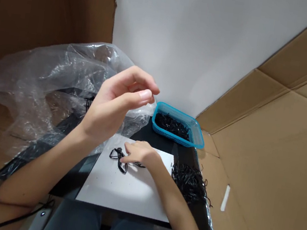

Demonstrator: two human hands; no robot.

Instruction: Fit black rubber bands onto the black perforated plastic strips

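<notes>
My right hand (140, 154) rests on a white sheet (121, 191), its thumb and fingers pinching a tangle of black cord loops (118, 159). Above the sheet, my left hand (119, 104) is raised with curled fingers, and its thumb is close to the index fingertip. I see nothing in it. A blue plastic basket (171, 112) filled with black loops stands beyond my hands, to the right of my left fingertips. A looser heap of black loops (189, 183) lies to the right of my right forearm.
The white sheet lies on a black board (161, 139). A crumpled clear plastic bag (62, 70) bulges on the left, with some black loops (88, 102) showing behind it. Flattened cardboard (266, 170) lines the right side, and a white wall (199, 41) rises behind.
</notes>
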